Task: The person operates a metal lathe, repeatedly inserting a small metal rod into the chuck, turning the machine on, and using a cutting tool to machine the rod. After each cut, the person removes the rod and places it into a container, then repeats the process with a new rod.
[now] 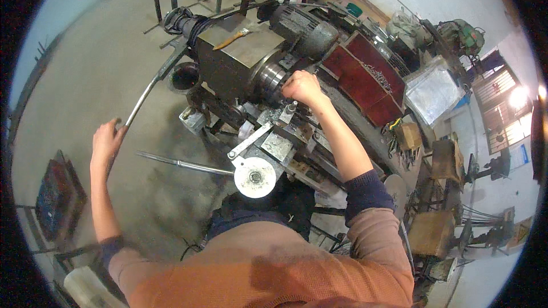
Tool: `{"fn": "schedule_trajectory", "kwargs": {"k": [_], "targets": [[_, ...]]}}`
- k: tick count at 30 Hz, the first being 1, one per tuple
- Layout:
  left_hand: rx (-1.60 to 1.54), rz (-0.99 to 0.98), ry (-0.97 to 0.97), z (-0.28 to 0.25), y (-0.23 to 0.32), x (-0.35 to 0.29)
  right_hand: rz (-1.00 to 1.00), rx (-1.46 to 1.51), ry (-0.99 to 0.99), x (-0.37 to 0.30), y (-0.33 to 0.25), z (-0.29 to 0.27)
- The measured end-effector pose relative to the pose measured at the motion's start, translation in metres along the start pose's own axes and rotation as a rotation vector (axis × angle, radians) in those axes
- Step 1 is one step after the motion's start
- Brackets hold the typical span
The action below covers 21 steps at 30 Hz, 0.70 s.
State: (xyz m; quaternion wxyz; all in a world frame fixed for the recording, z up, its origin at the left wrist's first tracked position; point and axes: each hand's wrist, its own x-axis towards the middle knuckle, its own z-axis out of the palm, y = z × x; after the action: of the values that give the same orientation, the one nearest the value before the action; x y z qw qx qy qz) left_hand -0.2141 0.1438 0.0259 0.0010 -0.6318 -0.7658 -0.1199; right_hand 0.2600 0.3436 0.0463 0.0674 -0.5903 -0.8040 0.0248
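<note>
My left hand [107, 141] is closed round the lower end of a long metal lever [144, 100], which runs up to the far end of a lathe-like machine. At the front of the machine's headstock [242, 51], my right hand [302, 87] has its fingers curled in against the round steel chuck [270, 78]. Whatever those fingers pinch is hidden by the hand. Just below it stands a tool post [290, 108] with a bolt on top. A round pale disc [255, 178] with a long metal handle [188, 163] sits nearest my body.
A wooden-handled brush [233, 39] lies on top of the headstock. Behind it is a grey motor [308, 31]. To the right, a red tray [357, 80] holds many small metal pieces, beside a silvery sheet-covered box [435, 90]. Tools and a wooden block [409, 136] lie farther along.
</note>
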Motion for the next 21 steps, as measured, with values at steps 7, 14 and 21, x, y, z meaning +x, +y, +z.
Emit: {"fn": "schedule_trajectory", "kwargs": {"k": [7, 14, 21], "targets": [[0.108, -0.081, 0.049, 0.047, -0.011, 0.003, -0.092, 0.029, -0.025, 0.007, -0.005, 0.003], [0.322, -0.366, 0.131, 0.038, -0.128, 0.118, -0.243, 0.011, 0.180, 0.009, -0.005, 0.008], [0.285, -0.511, 0.038, 0.049, -0.136, 0.147, -0.116, -0.029, 0.014, 0.010, -0.016, -0.003]]}}
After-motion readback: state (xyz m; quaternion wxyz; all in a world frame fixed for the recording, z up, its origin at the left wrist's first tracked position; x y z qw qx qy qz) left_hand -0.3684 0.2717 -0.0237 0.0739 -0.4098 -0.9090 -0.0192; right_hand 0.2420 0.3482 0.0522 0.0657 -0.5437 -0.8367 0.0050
